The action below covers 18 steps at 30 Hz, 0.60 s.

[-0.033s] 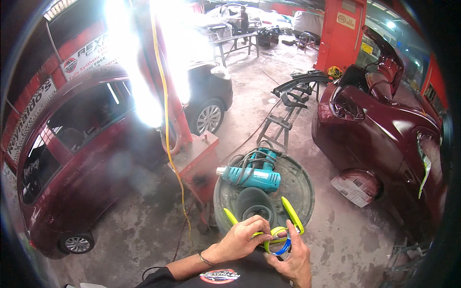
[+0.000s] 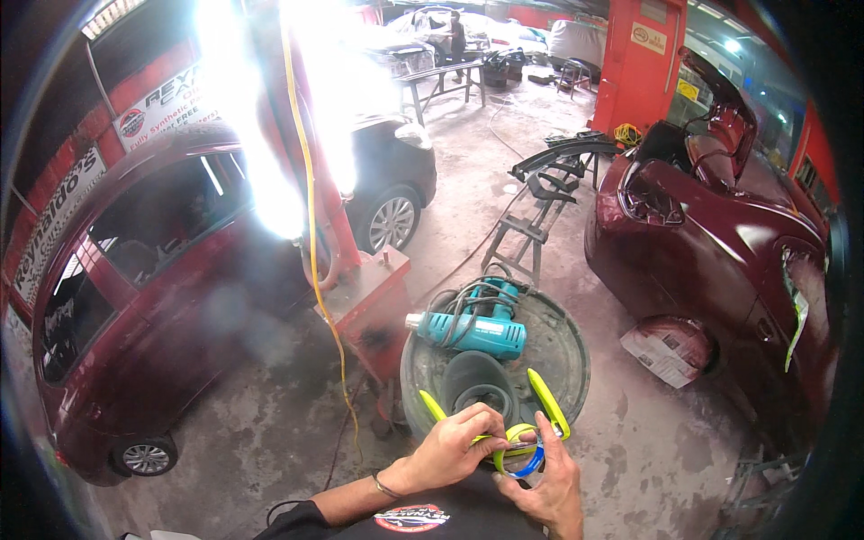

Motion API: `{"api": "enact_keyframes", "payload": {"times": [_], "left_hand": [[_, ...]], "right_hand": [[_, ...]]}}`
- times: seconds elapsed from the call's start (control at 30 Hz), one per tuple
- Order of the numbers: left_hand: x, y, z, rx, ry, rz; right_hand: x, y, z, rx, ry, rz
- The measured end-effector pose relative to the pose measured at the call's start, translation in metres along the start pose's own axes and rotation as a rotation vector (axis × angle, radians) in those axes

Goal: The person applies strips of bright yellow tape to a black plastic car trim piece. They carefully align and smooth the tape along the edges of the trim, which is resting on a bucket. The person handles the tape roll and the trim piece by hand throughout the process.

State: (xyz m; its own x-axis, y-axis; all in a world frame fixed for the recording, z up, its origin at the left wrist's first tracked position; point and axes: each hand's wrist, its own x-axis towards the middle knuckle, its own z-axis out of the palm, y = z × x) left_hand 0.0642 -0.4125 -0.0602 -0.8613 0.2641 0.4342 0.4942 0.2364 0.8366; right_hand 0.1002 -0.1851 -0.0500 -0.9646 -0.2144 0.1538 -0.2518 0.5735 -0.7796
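Observation:
My left hand (image 2: pixel 461 450) pinches the left part of a lime-yellow frame-like piece (image 2: pixel 551 409) with two long arms pointing away from me. My right hand (image 2: pixel 553 490) grips its right side, thumb and fingers around a blue-edged ring (image 2: pixel 535 463) next to a lime loop. What kind of thing it is I cannot make out. Both hands are closed, close together at the near edge of a round drum top (image 2: pixel 571 346). Just beyond them sits a dark grey cup-like container (image 2: pixel 480 373). Behind that lies a teal heat gun (image 2: pixel 477 333) with its cord coiled over it.
A dark red car (image 2: pixel 153 297) stands at left, another (image 2: pixel 720 243) at right with front parts removed. A red post base (image 2: pixel 369 297) with a hanging yellow cable (image 2: pixel 315 216) is left of the drum. Beyond it stands a metal trestle (image 2: pixel 517 238). A person (image 2: pixel 456 40) is far back.

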Motion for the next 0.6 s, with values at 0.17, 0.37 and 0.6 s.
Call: {"api": "enact_keyframes", "payload": {"times": [0.17,0.37,0.6], "left_hand": [[0.002,-0.001,-0.004,-0.017,0.115,-0.094],[-0.024,-0.028,-0.028,-0.576,0.065,-0.527],[-0.075,-0.01,-0.034,-0.828,-0.017,-0.829]], "right_hand": [[0.019,-0.032,0.001,-0.157,0.25,-0.331],[0.025,-0.01,-0.01,-0.041,-0.027,-0.565],[0.025,-0.021,-0.016,0.125,-0.398,-0.444]]}}
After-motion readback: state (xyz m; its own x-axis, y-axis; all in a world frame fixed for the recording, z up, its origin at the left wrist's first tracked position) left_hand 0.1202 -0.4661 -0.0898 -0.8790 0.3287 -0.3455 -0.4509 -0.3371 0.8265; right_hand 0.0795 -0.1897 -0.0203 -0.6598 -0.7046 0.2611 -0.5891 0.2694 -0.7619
